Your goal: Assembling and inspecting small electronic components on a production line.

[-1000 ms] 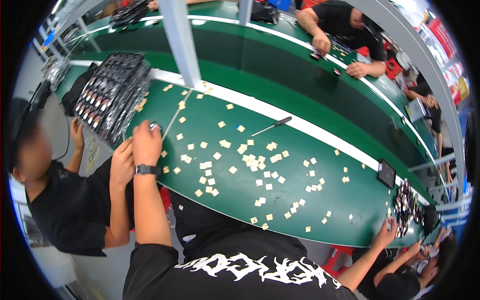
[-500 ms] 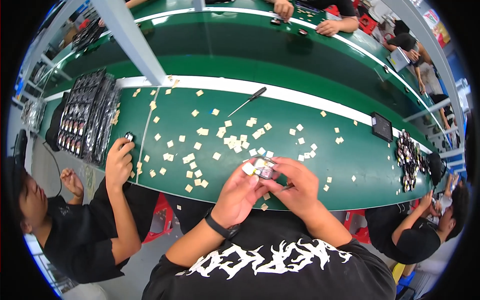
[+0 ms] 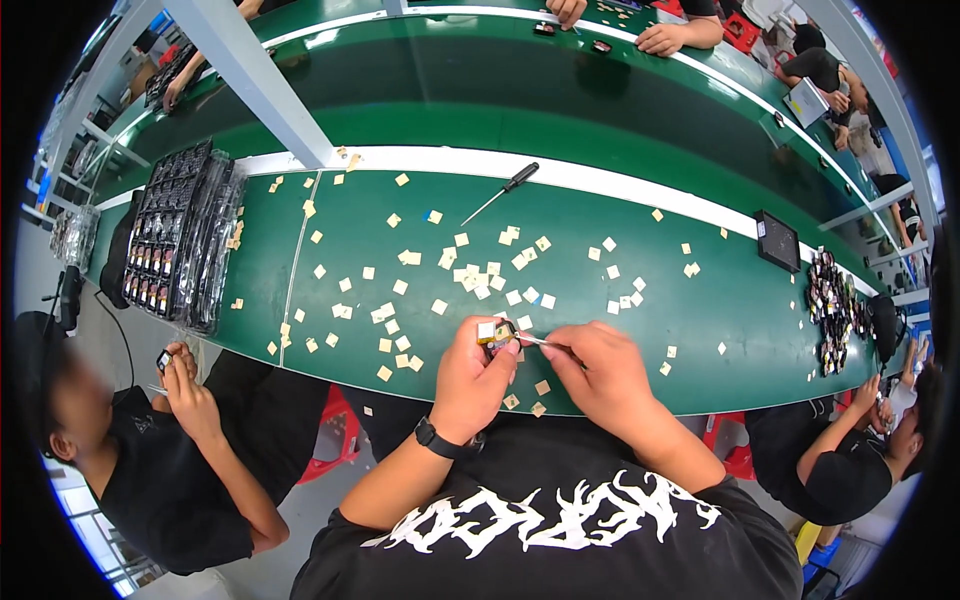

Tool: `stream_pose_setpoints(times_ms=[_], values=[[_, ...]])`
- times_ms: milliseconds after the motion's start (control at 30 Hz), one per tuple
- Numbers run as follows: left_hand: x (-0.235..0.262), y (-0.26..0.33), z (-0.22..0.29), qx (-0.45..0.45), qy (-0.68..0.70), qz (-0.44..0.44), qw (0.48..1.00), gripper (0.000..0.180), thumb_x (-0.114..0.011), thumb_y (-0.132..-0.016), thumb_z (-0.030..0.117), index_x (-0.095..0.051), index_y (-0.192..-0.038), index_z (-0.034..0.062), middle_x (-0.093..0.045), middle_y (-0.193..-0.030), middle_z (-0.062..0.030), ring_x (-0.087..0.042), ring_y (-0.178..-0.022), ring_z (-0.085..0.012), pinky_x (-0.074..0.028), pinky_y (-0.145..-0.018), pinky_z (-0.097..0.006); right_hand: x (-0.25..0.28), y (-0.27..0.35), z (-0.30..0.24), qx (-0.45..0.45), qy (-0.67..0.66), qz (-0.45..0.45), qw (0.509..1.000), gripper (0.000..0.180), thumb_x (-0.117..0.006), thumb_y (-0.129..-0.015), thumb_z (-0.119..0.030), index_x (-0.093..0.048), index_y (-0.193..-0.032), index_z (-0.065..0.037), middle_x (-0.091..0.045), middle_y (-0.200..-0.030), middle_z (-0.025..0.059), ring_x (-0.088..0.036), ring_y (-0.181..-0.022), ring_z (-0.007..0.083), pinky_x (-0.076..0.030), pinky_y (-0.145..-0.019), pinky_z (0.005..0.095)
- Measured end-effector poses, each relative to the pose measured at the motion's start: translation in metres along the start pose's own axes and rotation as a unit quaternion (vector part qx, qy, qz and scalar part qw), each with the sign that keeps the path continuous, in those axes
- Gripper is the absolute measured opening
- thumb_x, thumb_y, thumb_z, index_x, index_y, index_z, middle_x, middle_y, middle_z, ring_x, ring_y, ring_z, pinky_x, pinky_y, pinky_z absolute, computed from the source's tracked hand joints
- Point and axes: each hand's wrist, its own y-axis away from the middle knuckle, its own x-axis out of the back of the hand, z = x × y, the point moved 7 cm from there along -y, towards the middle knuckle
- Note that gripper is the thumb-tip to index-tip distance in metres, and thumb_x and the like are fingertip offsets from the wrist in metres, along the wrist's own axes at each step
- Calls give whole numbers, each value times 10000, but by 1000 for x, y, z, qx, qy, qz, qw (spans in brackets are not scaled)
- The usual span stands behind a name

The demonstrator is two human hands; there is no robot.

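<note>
Left grip [image 3: 473,385] clasps device [image 3: 497,338] (right grip [image 3: 605,372] pinches tool [image 3: 533,341]).

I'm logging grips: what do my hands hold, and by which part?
Left hand: device, by its near side. Right hand: thin tool, by its right-hand part.

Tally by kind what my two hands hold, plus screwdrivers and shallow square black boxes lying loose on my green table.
Small device, left hand: 1
Thin silvery tool, right hand: 1
Loose screwdriver: 1
Square black box: 1
Total: 4
</note>
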Motion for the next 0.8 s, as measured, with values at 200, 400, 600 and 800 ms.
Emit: stream_pose_setpoints(times_ms=[200,400,600,800], values=[[0,1,5,-17,-86,46,995,178,-607,-986,23,-579,-1159,-6,-679,-877,-27,-550,-667,-58,-457,-583,-250,-17,-3,8,-90,-1,-18,996,123,-737,-870,-97,-627,-917,-68,-680,-737,89,-661,-695,332,-508,-617,444],[2,-1,10,-15,-93,55,994,142,-609,-974,40,-616,-1106,-13,-630,-787,-5,-554,-656,-57,-444,-576,-257,-25,-3,19,-120,-5,-6,993,139,-748,-861,-108,-630,-920,-65,-676,-712,135,-674,-643,363,-501,-550,444],[1,1,11,35,-27,-8,999,108,-588,-979,32,-623,-1079,10,-609,-811,24,-534,-658,-46,-421,-584,-231,-28,0,23,-146,-100,-15,984,152,-749,-898,-149,-646,-916,-38,-679,-685,145,-677,-597,310,-496,-547,390],[0,3,6,38,-8,-12,999,108,-574,-996,23,-599,-1101,15,-625,-857,-9,-526,-654,-60,-406,-579,-209,-25,3,23,-157,-93,-31,983,136,-735,-903,-152,-659,-922,-40,-677,-686,154,-673,-606,343,-502,-555,417]])
